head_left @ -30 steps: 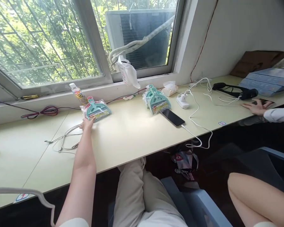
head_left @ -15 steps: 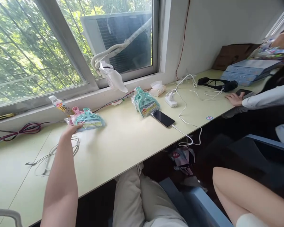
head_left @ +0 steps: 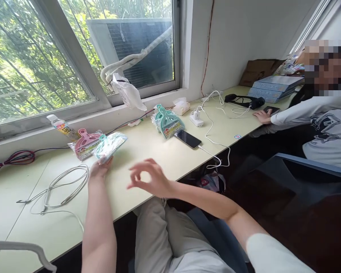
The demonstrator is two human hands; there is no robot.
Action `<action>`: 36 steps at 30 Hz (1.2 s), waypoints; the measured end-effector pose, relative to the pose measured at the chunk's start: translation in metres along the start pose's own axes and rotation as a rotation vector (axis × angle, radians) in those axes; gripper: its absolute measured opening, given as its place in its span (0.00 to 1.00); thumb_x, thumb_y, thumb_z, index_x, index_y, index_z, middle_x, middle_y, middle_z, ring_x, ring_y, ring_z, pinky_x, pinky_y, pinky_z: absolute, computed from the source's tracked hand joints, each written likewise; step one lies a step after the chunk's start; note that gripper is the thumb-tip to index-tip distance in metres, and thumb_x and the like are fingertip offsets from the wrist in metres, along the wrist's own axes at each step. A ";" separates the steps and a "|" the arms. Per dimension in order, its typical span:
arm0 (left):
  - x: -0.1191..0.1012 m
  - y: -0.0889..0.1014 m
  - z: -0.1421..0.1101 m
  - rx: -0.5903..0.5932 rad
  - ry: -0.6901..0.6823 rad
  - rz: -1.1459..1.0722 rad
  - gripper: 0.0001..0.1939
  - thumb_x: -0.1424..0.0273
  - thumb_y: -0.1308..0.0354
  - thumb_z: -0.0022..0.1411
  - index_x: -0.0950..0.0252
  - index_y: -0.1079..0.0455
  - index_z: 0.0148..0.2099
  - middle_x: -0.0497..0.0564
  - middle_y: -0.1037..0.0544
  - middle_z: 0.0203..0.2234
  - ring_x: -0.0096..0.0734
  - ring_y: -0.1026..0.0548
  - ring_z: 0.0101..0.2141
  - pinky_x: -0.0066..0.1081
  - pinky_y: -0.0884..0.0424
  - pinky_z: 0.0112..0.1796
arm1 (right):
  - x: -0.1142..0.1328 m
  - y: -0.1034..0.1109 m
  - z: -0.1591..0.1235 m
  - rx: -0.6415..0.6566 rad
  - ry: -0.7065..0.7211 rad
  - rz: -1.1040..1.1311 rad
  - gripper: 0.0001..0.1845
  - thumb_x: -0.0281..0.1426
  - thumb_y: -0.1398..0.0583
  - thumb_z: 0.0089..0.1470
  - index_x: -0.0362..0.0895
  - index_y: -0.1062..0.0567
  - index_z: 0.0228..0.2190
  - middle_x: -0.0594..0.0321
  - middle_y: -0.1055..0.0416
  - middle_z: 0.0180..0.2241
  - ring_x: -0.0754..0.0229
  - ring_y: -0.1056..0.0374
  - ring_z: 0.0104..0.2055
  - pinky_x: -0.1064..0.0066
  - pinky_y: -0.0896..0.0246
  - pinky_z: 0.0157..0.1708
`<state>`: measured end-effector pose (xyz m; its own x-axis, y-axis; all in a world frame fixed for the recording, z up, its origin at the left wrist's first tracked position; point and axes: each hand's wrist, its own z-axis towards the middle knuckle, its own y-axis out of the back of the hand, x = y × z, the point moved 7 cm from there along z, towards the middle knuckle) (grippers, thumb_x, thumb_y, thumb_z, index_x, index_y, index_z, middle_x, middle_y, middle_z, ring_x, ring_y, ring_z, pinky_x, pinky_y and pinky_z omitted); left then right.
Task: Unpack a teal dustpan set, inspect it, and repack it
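Observation:
My left hand (head_left: 99, 168) grips the lower edge of a plastic-wrapped teal mini dustpan-and-brush set (head_left: 109, 144), which is tilted and lifted off the table. Glare on the wrapper hides part of it. Right behind it, a pink wrapped dustpan-and-brush set (head_left: 86, 145) leans near a drink bottle (head_left: 63, 127). My right hand (head_left: 150, 177) hovers over the table's front edge with nothing in it. Its fingers are loosely curved, thumb and forefinger making a ring. Farther right, more teal wrapped dustpan sets (head_left: 167, 121) stand beside a phone (head_left: 188, 138).
A coiled pale cable (head_left: 66, 185) lies left of my left arm. A white charging cable (head_left: 216, 146) runs from the phone, near a power strip (head_left: 196, 120) and tissue pack (head_left: 181, 106). Headphones (head_left: 244, 101) and blue boxes (head_left: 274, 89) sit farther right, where another person's hand (head_left: 263, 116) rests.
My left hand has lifted the teal set and brought it right, uncovering the pink one. My right hand has come into view over the table edge. The view has turned slightly right.

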<state>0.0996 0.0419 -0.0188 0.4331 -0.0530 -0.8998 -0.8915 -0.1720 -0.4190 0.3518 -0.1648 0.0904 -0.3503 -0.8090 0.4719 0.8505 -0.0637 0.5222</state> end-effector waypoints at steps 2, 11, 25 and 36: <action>0.003 0.013 0.001 -0.057 0.031 0.034 0.25 0.84 0.48 0.59 0.60 0.29 0.55 0.52 0.25 0.58 0.39 0.31 0.63 0.35 0.24 0.54 | -0.043 -0.034 0.025 0.077 -0.092 0.075 0.11 0.29 0.31 0.57 0.48 0.21 0.42 0.69 0.21 0.33 0.66 0.27 0.32 0.68 0.36 0.50; 0.024 -0.036 -0.011 -0.043 0.014 0.080 0.30 0.85 0.45 0.55 0.58 0.33 0.58 0.53 0.27 0.60 0.45 0.30 0.62 0.37 0.24 0.55 | -0.201 -0.093 0.053 -0.044 -0.635 0.268 0.05 0.31 0.36 0.62 0.48 0.18 0.37 0.69 0.19 0.34 0.69 0.30 0.23 0.75 0.35 0.37; 0.051 -0.060 -0.025 -0.031 -0.069 -0.008 0.42 0.91 0.41 0.52 0.48 0.47 0.61 0.53 0.36 0.66 0.42 0.28 0.60 0.42 0.24 0.55 | -0.175 -0.053 0.050 -0.295 -0.310 -0.104 0.16 0.27 0.49 0.67 0.45 0.28 0.52 0.48 0.34 0.56 0.53 0.38 0.61 0.58 0.42 0.62; 0.048 -0.041 -0.037 -0.047 -0.134 -0.077 0.44 0.91 0.38 0.45 0.54 0.45 0.59 0.56 0.33 0.64 0.44 0.27 0.59 0.41 0.22 0.53 | -0.187 -0.089 0.043 0.014 -0.485 0.003 0.14 0.31 0.45 0.68 0.42 0.24 0.31 0.54 0.22 0.38 0.56 0.28 0.45 0.60 0.39 0.55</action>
<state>0.1618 0.0103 -0.0400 0.4759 0.0937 -0.8745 -0.8477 -0.2161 -0.4845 0.3248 0.0172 -0.0138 -0.4933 -0.4433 0.7484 0.8476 -0.0517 0.5281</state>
